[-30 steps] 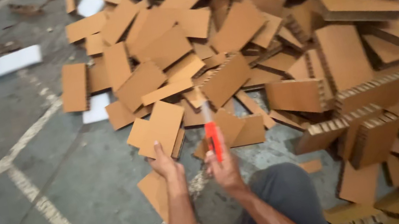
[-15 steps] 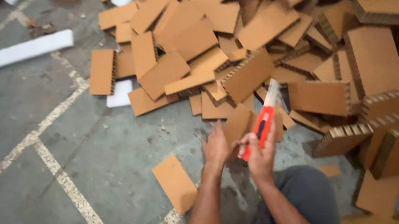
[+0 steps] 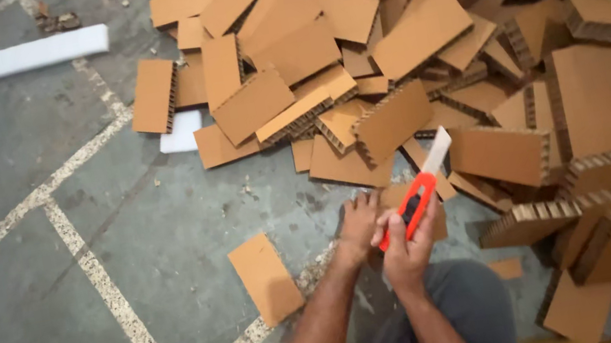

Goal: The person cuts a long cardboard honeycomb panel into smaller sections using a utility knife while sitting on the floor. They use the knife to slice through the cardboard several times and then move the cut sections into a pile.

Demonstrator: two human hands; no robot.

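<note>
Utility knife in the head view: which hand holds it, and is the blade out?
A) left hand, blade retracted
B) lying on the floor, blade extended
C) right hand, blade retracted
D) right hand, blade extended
D: the right hand wraps the orange utility knife, whose pale blade sticks out past the handle toward the cardboard pile; the left hand rests beside it with fingers spread, holding nothing.

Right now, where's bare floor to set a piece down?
Bare grey concrete floor runs left of the lone flat brown cardboard piece, between the pale painted floor lines. Another patch lies below the long white foam strip. Right of the hands, the brown honeycomb cardboard pile is crowded.
</note>
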